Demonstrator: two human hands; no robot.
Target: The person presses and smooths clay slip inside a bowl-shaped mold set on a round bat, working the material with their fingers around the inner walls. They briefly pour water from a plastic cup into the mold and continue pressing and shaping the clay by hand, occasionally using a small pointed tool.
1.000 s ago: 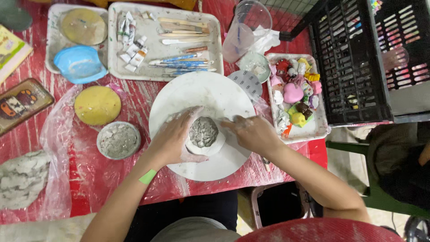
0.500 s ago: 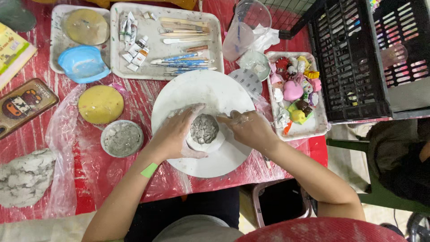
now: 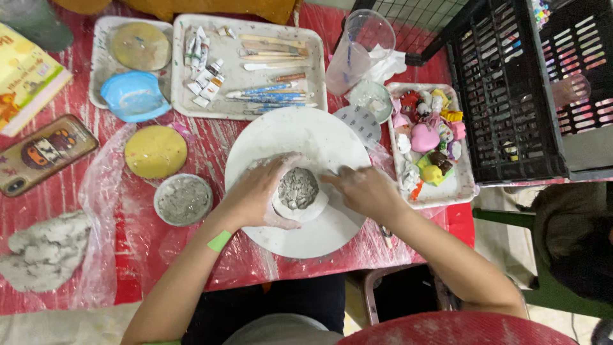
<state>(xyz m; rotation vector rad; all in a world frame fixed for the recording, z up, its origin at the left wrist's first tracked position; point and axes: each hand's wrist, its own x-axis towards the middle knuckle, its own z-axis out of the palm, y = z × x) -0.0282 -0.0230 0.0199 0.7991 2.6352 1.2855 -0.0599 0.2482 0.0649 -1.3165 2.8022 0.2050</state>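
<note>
Table: red tabletop [image 3: 76,255] under clear, paint-smeared plastic film, filling nine to twelve o'clock.
Crate: black plastic lattice crate [image 3: 504,89] at two o'clock.
Seat: red rounded chair edge [image 3: 453,329] at five o'clock.
Light: even, soft.

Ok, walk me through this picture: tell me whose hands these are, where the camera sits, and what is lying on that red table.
The camera is worn on a person's head and looks straight down, so the two bare arms coming up from the bottom edge are that person's own. The left hand cups a small pale clay bowl filled with grey material, while the right hand touches its other side. The bowl sits on a round white board on the red plastic-covered table. Nearby lie a small dish of grey paste, a yellow dome, a lump of grey clay, a tray of paint tubes and brushes, a tray of small colourful figures and a black crate.
</note>
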